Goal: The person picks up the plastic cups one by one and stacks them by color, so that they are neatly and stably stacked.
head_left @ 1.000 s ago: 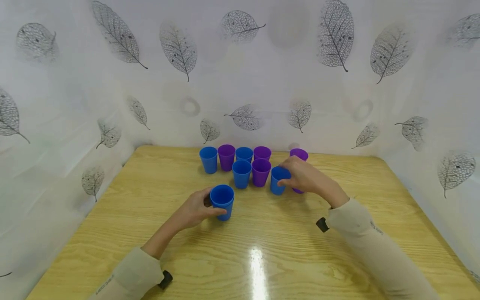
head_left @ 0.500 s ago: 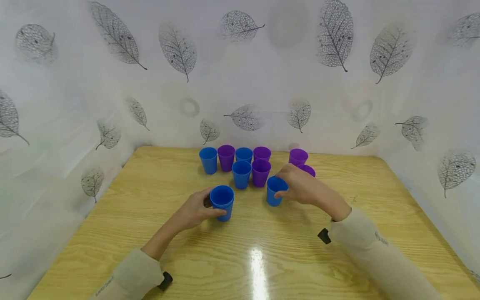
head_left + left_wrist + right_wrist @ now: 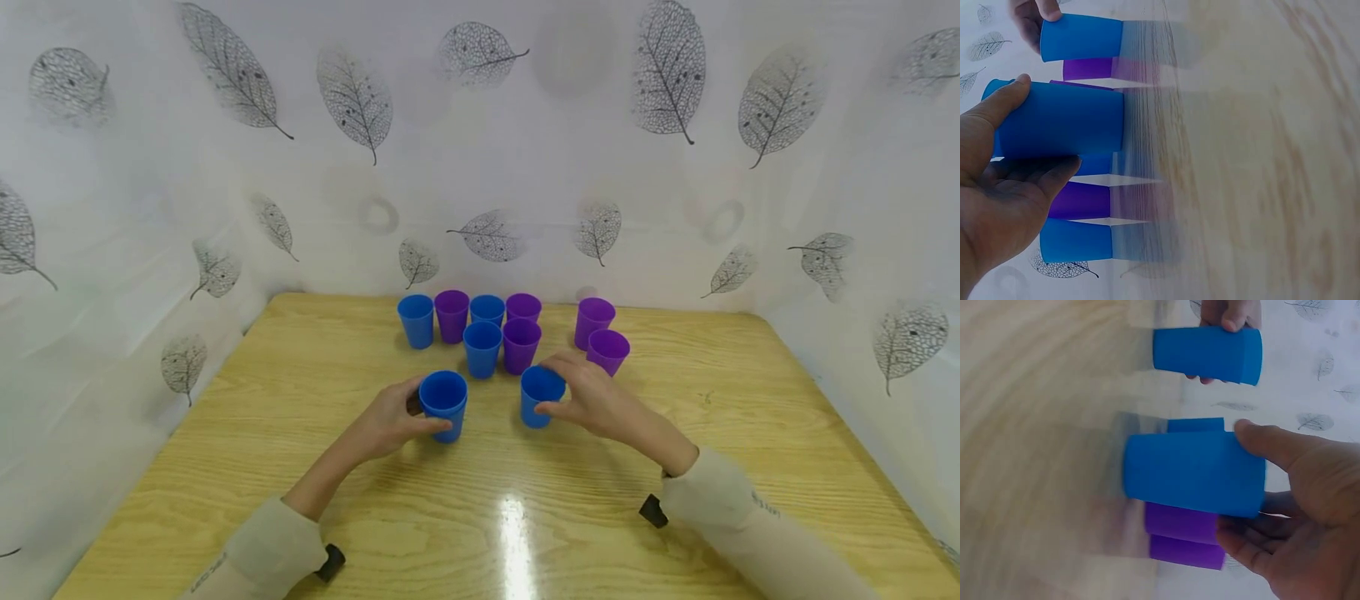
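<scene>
My left hand (image 3: 392,418) grips a pair of nested blue cups (image 3: 447,423), thumb in front and fingers behind; two rims show one inside the other. In the left wrist view these blue cups (image 3: 1063,119) stand upright at the table surface. To the right, my right hand (image 3: 600,402) holds a single blue cup (image 3: 534,408) near its rim between thumb and fingers. The right wrist view shows that blue cup (image 3: 1188,472) from the side, with the nested cups (image 3: 1204,353) beyond it in the left hand. A gap separates the two held items.
Behind the hands stand a front blue cup (image 3: 482,354) and purple cup (image 3: 520,352). The back row has a blue cup (image 3: 417,323), purple cup (image 3: 452,318), blue cup (image 3: 487,308) and purple cup (image 3: 523,307). Two purple cups (image 3: 595,318) stand right, before the leaf-patterned backdrop (image 3: 315,233).
My right hand has brought its blue cup nearer and to the left, away from the purple cups, which now show more fully. The left hand and its nested cups have stayed put.
</scene>
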Action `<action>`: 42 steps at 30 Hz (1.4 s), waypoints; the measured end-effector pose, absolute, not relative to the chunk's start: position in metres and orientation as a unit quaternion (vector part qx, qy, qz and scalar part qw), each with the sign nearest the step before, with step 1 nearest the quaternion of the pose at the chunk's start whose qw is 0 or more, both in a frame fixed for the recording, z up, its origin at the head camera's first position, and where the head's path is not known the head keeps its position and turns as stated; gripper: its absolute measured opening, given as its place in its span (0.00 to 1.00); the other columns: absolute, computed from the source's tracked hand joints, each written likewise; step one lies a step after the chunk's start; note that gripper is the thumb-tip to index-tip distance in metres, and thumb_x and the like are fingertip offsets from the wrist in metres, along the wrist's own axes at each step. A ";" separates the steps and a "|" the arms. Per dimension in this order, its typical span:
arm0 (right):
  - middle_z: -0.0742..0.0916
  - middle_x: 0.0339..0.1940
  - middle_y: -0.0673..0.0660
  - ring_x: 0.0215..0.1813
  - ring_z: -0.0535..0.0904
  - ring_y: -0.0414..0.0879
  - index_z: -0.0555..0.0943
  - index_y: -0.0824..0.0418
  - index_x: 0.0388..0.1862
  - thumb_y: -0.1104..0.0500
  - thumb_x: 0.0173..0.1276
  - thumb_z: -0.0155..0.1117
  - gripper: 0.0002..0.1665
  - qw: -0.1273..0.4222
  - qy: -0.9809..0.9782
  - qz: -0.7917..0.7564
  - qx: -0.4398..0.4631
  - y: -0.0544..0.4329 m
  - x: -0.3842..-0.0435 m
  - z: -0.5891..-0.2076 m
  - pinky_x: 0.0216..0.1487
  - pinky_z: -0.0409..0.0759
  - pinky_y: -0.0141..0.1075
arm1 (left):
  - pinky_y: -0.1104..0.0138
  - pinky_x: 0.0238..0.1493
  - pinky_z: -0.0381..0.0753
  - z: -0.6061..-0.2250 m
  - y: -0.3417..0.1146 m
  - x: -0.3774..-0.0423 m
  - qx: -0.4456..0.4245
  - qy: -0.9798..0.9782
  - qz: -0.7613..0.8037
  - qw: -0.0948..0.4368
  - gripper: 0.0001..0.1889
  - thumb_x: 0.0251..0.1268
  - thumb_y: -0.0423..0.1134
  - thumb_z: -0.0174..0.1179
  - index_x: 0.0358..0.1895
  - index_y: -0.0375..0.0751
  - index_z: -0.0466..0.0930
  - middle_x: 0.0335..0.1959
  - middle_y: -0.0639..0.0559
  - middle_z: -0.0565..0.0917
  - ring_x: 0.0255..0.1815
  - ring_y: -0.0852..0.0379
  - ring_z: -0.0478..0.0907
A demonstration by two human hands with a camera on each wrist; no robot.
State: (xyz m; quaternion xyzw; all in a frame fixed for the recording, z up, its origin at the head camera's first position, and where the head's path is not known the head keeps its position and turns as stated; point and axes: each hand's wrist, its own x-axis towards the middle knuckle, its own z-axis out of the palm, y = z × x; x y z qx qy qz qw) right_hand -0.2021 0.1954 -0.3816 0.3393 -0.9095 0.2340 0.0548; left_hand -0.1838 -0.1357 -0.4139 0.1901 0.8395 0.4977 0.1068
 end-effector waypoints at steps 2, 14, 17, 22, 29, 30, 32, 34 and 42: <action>0.85 0.57 0.67 0.56 0.83 0.61 0.80 0.73 0.59 0.58 0.61 0.81 0.32 0.066 -0.901 0.273 0.332 0.195 -0.200 -0.388 0.56 0.85 0.53 | 0.51 0.62 0.81 -0.414 -0.135 -0.184 0.191 0.840 0.497 0.106 0.32 0.66 0.40 0.73 0.68 0.29 0.73 0.59 0.39 0.83 0.59 0.44 0.81; 0.85 0.57 0.65 0.52 0.84 0.56 0.78 0.72 0.63 0.61 0.58 0.83 0.36 0.089 -0.867 0.383 0.305 0.190 -0.196 -0.411 0.51 0.87 0.45 | 0.51 0.62 0.81 -0.412 -0.136 -0.183 0.186 0.839 0.499 0.107 0.32 0.66 0.40 0.73 0.68 0.29 0.73 0.59 0.40 0.83 0.58 0.45 0.82; 0.85 0.57 0.64 0.54 0.83 0.56 0.78 0.71 0.64 0.59 0.59 0.82 0.36 0.081 -0.868 0.384 0.303 0.187 -0.195 -0.409 0.52 0.87 0.47 | 0.51 0.62 0.81 -0.413 -0.136 -0.183 0.187 0.838 0.501 0.108 0.31 0.66 0.40 0.73 0.68 0.29 0.73 0.59 0.40 0.83 0.58 0.45 0.82; 0.84 0.62 0.64 0.58 0.82 0.58 0.78 0.68 0.66 0.56 0.61 0.81 0.38 0.065 -0.869 0.394 0.291 0.180 -0.192 -0.399 0.56 0.85 0.51 | 0.51 0.62 0.81 -0.413 -0.136 -0.184 0.186 0.838 0.500 0.109 0.31 0.66 0.39 0.73 0.67 0.29 0.74 0.59 0.40 0.83 0.58 0.45 0.81; 0.83 0.63 0.60 0.59 0.80 0.54 0.78 0.65 0.68 0.57 0.61 0.81 0.38 0.068 -0.849 0.430 0.299 0.166 -0.190 -0.375 0.59 0.84 0.48 | 0.51 0.62 0.82 -0.414 -0.136 -0.184 0.189 0.835 0.504 0.112 0.31 0.65 0.39 0.73 0.67 0.29 0.73 0.59 0.39 0.83 0.59 0.44 0.81; 0.83 0.63 0.59 0.59 0.80 0.53 0.78 0.65 0.68 0.58 0.61 0.81 0.38 0.069 -0.846 0.434 0.301 0.164 -0.190 -0.372 0.59 0.83 0.48 | 0.52 0.62 0.82 -0.415 -0.136 -0.184 0.191 0.834 0.505 0.111 0.31 0.65 0.39 0.73 0.67 0.29 0.73 0.59 0.39 0.83 0.59 0.44 0.81; 0.83 0.61 0.58 0.59 0.79 0.52 0.77 0.65 0.69 0.58 0.61 0.80 0.38 0.072 -0.842 0.438 0.306 0.161 -0.190 -0.365 0.60 0.83 0.48 | 0.51 0.62 0.82 -0.415 -0.136 -0.184 0.194 0.833 0.506 0.111 0.31 0.66 0.39 0.73 0.68 0.29 0.73 0.59 0.39 0.83 0.59 0.43 0.81; 0.83 0.60 0.58 0.59 0.79 0.52 0.77 0.65 0.70 0.59 0.62 0.80 0.38 0.075 -0.838 0.441 0.312 0.157 -0.191 -0.358 0.60 0.82 0.48 | 0.51 0.62 0.82 -0.415 -0.136 -0.184 0.197 0.832 0.507 0.110 0.32 0.66 0.39 0.73 0.68 0.29 0.73 0.59 0.39 0.83 0.59 0.43 0.82; 0.81 0.62 0.58 0.59 0.78 0.51 0.75 0.63 0.72 0.58 0.63 0.79 0.39 0.089 -0.826 0.449 0.329 0.141 -0.194 -0.339 0.59 0.82 0.45 | 0.52 0.61 0.82 -0.414 -0.137 -0.183 0.198 0.831 0.508 0.113 0.31 0.67 0.38 0.72 0.68 0.29 0.72 0.60 0.38 0.83 0.59 0.43 0.82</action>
